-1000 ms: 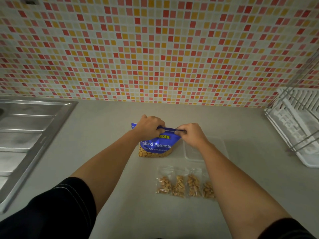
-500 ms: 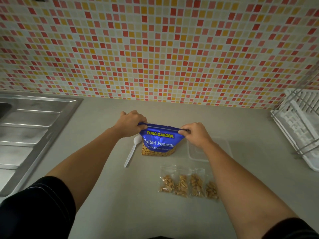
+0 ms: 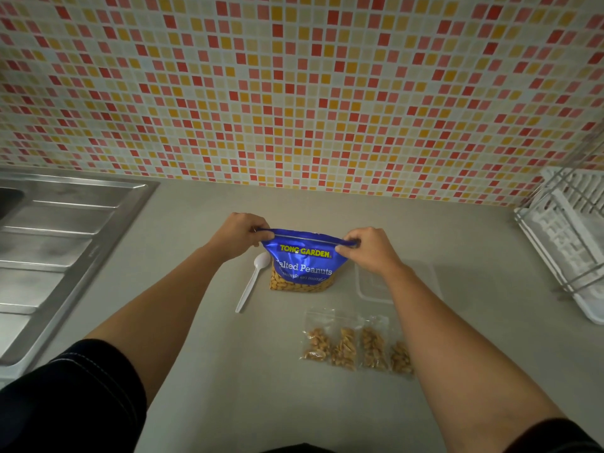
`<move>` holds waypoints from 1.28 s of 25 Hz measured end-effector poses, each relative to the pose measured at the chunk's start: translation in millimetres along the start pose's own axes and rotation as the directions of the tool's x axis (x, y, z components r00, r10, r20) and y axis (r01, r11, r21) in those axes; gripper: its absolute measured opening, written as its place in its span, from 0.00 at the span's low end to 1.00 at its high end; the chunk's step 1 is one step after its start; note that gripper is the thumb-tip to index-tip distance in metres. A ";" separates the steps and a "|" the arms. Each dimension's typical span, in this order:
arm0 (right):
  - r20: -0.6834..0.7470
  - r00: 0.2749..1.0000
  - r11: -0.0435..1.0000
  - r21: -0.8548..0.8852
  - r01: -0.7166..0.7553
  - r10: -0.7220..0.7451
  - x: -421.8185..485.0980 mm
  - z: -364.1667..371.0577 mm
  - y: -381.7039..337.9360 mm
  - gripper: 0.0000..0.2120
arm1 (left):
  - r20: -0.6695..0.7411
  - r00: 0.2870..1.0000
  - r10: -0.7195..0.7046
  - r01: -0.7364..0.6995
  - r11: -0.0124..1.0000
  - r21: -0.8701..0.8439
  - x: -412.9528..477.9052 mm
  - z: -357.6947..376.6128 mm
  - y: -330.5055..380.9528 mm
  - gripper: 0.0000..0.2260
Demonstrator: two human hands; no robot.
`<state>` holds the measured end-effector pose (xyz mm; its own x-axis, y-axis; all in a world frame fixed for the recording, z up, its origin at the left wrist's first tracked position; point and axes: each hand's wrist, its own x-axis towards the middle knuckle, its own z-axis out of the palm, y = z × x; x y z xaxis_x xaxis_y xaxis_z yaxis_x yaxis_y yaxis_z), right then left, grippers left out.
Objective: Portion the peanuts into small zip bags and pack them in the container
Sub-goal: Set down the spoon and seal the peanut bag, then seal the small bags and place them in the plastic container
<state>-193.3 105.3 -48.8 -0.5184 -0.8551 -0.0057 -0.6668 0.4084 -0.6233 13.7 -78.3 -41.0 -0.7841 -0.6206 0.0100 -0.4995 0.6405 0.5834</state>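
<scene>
Both hands — left [image 3: 240,235], right [image 3: 367,250] — pinch the "TONG GARDEN Salted Peanuts" bag [image 3: 304,261] top.

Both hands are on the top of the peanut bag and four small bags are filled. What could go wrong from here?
1. The left hand and right hand pinch only the top corners of the peanut bag; if the top is not fully sealed, it could tip and spill.
2. The spoon lies right beside the bag, so a shift could knock it.
3. The right forearm hangs over the small bags, and the clear container is hard to see, so either could get swept aside.
</scene>
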 end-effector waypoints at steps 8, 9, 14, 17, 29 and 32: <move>0.092 0.996 0.990 0.137 -0.028 0.015 -3.6 0.7 2.2 0.10 | 0.039 0.996 -0.075 0.076 0.997 -0.020 -7.1 -2.5 2.3 0.13; 0.089 0.996 0.992 0.124 -0.021 0.010 -4.6 -1.8 1.2 0.12 | -0.017 0.998 -0.057 0.058 0.996 0.070 -8.6 -4.1 8.0 0.15; -0.173 0.979 0.994 0.012 0.113 -0.109 -18.1 -19.7 10.1 0.13 | -0.328 0.932 0.155 -0.155 0.988 0.026 -22.6 14.4 65.7 0.15; -0.236 0.962 0.991 -0.036 0.130 -0.135 -41.4 -35.8 35.7 0.11 | -0.267 0.938 0.219 -0.241 0.969 -0.051 -29.0 55.8 112.3 0.13; -0.278 0.941 0.981 0.035 -0.193 0.195 -171.9 -50.9 173.9 0.07 | 0.118 0.992 0.037 -0.033 0.999 -0.038 -79.1 249.4 217.0 0.14; -0.133 0.927 0.935 -0.008 -0.354 0.350 -167.7 -28.9 186.6 0.15 | 0.097 0.986 -0.132 0.123 0.987 0.100 -79.1 271.8 226.0 0.12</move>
<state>-246.3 334.1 -141.6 -0.7856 -0.6071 -0.1192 -0.4439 0.6873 -0.5749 -137.2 238.5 -130.7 -0.7432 -0.6530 -0.1460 -0.6260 0.6015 0.4964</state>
